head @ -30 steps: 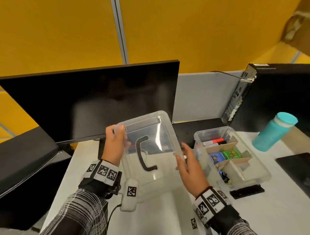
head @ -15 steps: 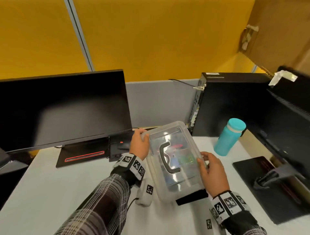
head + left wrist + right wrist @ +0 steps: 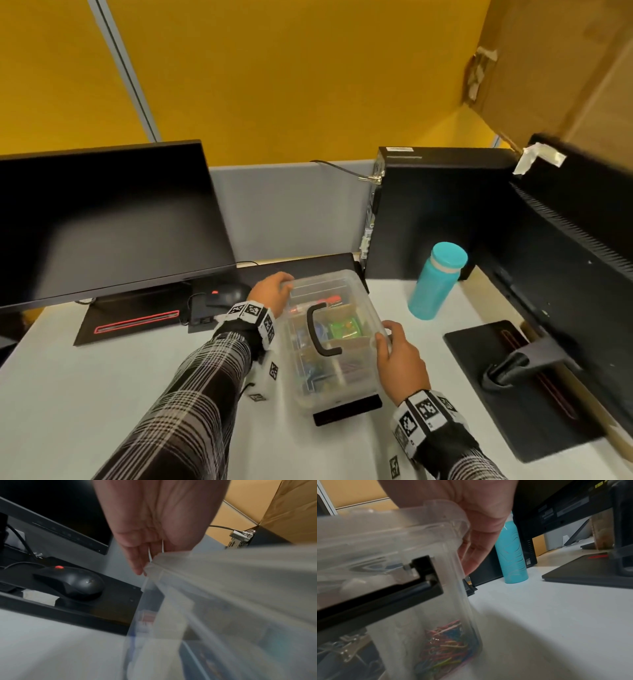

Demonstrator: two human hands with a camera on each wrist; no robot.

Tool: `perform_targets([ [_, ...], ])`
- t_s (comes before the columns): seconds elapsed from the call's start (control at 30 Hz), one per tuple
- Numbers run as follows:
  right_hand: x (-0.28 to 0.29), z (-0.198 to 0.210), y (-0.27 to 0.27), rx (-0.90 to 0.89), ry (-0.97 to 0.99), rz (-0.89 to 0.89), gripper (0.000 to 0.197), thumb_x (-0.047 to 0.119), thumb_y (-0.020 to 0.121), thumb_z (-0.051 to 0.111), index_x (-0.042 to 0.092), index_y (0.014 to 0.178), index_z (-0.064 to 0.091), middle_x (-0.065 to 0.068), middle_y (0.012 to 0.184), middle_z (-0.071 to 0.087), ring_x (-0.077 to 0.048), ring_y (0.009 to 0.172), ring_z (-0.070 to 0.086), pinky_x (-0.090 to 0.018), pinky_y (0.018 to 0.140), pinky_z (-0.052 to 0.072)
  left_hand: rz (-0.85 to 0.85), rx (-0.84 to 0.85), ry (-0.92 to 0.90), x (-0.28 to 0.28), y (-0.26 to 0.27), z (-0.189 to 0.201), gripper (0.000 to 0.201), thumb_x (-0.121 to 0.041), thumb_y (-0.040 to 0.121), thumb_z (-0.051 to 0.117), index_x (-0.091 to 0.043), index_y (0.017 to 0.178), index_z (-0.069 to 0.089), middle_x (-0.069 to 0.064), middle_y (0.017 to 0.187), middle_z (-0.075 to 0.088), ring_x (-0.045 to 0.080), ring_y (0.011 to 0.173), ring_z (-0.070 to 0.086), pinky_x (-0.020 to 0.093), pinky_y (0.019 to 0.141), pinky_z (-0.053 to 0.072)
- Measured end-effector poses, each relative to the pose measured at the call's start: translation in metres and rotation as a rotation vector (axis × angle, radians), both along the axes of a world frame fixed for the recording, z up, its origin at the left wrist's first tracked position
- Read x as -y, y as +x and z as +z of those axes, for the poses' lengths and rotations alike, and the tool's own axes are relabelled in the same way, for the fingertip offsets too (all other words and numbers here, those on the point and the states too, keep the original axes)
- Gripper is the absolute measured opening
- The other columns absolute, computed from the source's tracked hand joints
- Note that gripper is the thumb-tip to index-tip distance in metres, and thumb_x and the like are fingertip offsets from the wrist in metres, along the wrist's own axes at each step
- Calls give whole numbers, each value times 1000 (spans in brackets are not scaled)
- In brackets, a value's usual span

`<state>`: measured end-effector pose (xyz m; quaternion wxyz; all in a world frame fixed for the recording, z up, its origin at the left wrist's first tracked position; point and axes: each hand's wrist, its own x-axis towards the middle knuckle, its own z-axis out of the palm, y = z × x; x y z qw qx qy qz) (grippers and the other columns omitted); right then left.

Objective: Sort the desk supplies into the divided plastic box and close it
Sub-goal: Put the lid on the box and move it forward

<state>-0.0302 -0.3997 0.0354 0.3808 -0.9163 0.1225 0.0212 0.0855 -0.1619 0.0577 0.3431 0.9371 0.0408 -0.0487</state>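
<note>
Evidently supplies are sorted; left hand (image 3: pixel 272 294) and right hand (image 3: pixel 400 359) grasp the clear lid (image 3: pixel 334 337), seating it on the divided box (image 3: pixel 423 615) (black latch (image 3: pixel 347 409) apparently unfastened).

Clear glossy plastic box (image 3: pixel 359 383), black handle (image 3: pixel 317 330) probably plastic, matt desk (image 3: pixel 85 387).

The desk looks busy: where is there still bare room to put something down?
The widest bare stretch of desk lies in front of the monitor, left of the plastic box. A narrower strip runs between the box and the monitor stand base. It is crowded behind the box, by the mouse and teal bottle.
</note>
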Motion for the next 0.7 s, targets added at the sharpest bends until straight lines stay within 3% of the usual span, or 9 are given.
perform_targets([
  [0.13,4,8,8,2,-77,78,34,40,99,31,29,128,44,-5,106,66,-24,88,61,-31,75,45,-5,1,57,-18,-8,0,22,-31,95,47,-22,107,63,4,105,67,24,96,62,35,86,51],
  [0.23,8,17,17,-8,-142,151,38,44,98,31,32,132,45,-3,116,65,-24,101,60,-33,83,45,27,6,23,-33,-27,-9,17,-33,94,49,-21,100,61,4,100,66,24,95,62,39,88,50],
  [0.37,15,21,39,-48,-287,208,43,59,92,33,33,118,56,0,114,66,-25,100,62,-35,82,47,81,58,-99,-45,-66,-23,13,-29,95,48,-18,98,56,4,100,62,23,93,60,39,87,47],
  [0.47,19,26,57,-52,-375,246,51,68,87,34,29,108,60,-1,109,67,-24,96,62,-33,76,47,90,102,-119,-45,-92,-31,15,-31,97,43,-23,105,52,0,107,55,20,93,58,36,85,46],
  [0.53,21,29,65,-76,-382,292,55,70,85,34,27,109,58,-2,110,67,-22,95,62,-33,75,46,95,129,-61,-36,-102,-31,24,-29,99,38,-24,120,47,-2,118,46,19,95,57,32,85,43],
  [0.6,22,30,67,-122,-341,318,58,71,84,34,27,117,53,-2,117,64,-22,100,60,-35,81,48,105,157,-4,-28,-104,-29,33,-22,99,36,-24,131,41,-1,125,37,21,97,57,31,87,44],
  [0.7,24,26,54,-154,-254,245,71,73,82,36,28,136,35,-3,138,49,-27,116,54,-43,96,45,140,111,20,-26,-97,-24,34,-24,100,32,-26,134,39,4,128,32,24,89,58,36,87,49],
])
